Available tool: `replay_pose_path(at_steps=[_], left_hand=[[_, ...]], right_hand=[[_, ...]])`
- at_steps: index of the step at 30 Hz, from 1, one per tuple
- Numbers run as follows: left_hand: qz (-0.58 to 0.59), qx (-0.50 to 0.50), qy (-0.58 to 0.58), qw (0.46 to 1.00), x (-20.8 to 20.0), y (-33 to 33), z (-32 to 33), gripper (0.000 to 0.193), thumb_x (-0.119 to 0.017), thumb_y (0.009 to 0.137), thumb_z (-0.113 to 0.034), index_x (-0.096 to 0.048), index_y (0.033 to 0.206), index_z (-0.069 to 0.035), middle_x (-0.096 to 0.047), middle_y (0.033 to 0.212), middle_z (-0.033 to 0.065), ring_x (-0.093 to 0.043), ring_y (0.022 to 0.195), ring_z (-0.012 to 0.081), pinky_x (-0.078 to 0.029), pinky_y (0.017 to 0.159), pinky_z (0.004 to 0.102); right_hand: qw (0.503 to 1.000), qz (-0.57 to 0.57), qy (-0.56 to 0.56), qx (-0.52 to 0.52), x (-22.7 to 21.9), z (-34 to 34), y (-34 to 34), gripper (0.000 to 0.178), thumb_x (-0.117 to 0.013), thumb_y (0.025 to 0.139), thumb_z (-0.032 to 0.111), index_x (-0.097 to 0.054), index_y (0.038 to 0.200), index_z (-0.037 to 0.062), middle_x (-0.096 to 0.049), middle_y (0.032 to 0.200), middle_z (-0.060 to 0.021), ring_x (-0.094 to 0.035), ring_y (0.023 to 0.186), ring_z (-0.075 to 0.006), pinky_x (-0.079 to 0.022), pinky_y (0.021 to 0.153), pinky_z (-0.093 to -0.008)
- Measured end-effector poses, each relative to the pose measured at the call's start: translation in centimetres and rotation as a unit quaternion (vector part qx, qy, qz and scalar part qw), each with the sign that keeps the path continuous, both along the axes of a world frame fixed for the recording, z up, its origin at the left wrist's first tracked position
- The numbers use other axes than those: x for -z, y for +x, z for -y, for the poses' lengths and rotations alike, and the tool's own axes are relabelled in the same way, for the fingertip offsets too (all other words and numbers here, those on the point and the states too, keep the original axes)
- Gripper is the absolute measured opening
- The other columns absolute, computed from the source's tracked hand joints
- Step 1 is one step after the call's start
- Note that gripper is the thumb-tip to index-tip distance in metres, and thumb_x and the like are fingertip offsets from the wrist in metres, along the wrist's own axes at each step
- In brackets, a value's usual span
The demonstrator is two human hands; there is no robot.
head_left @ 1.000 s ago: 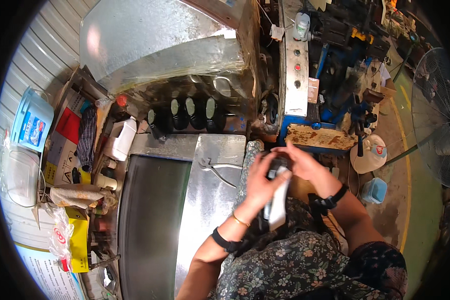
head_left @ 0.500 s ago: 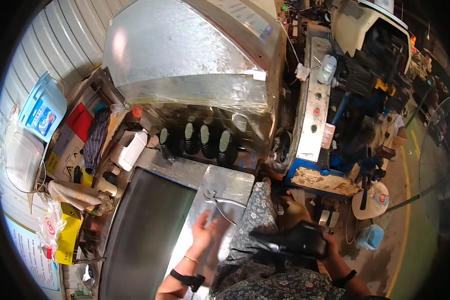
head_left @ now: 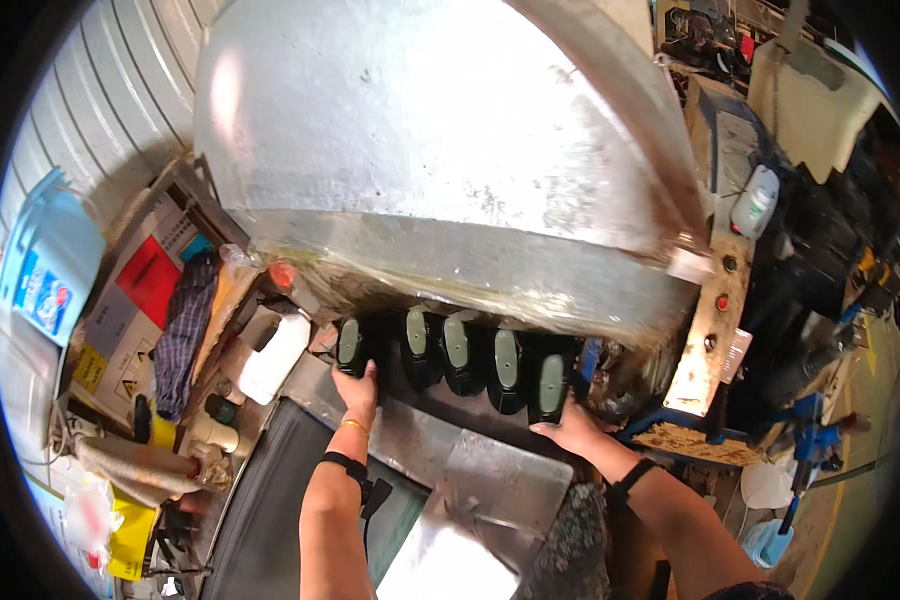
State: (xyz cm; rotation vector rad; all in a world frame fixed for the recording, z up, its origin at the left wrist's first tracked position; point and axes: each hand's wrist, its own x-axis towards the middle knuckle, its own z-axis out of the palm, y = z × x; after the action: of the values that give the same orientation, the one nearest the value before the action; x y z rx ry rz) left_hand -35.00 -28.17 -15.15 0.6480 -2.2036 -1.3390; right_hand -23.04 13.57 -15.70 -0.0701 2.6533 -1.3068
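Several black shoes, each with a green last top showing at its opening, stand in a row under the opening of a large metal hood. My left hand (head_left: 355, 388) is closed round the heel of the leftmost shoe (head_left: 350, 345), its fingers partly hidden. At the right end of the row, my right hand (head_left: 572, 428) grips the near end of another black shoe (head_left: 551, 388). Between my hands stand three more: one black shoe (head_left: 417, 345), a second shoe (head_left: 457, 350) beside it, and a third shoe (head_left: 507, 370). Their toes point into the dark opening.
The metal hood (head_left: 400, 110) spans the area above the row, with clear film along its lower edge. A dark conveyor belt (head_left: 270, 500) and a metal plate (head_left: 505, 480) lie nearer me. Left are a white plastic container (head_left: 270, 355) and cloths; right, a control panel (head_left: 710, 345).
The black shoe in my right hand has moved from near my lap to the right end of the row. My left hand has reached forward from above the plate and taken hold of the leftmost shoe.
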Motion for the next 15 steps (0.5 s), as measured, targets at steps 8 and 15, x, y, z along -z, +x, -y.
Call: replay_pose_path(at_steps=[8,15], left_hand=[[0.269,0.057,-0.205,0.939,-0.4,-12.2,-1.3,0.070,-0.072,0.082,-0.022,-0.035,0.140,-0.010,-0.061,0.123,0.0220,-0.058,0.116,0.0374,-0.046,0.096,0.0432],[0.205,0.306,-0.209,0.906,-3.9,1.6,-1.3,0.065,-0.064,0.088,-0.032,-0.041,0.141,-0.002,-0.045,0.144,0.0180,-0.044,0.132,0.0340,-0.037,0.109,0.0392]], right_hand=[[0.995,0.053,0.080,-0.012,-1.5,1.0,-7.1,0.088,-0.076,0.076,0.047,-0.039,0.134,-0.0083,-0.054,0.125,-0.0313,-0.052,0.120,-0.0428,-0.042,0.100,-0.0441],[0.997,0.050,0.051,-0.005,3.5,0.1,-0.3,0.084,-0.066,0.087,0.043,-0.029,0.145,-0.0066,-0.036,0.146,-0.0291,-0.039,0.135,-0.0395,-0.034,0.110,-0.0428]])
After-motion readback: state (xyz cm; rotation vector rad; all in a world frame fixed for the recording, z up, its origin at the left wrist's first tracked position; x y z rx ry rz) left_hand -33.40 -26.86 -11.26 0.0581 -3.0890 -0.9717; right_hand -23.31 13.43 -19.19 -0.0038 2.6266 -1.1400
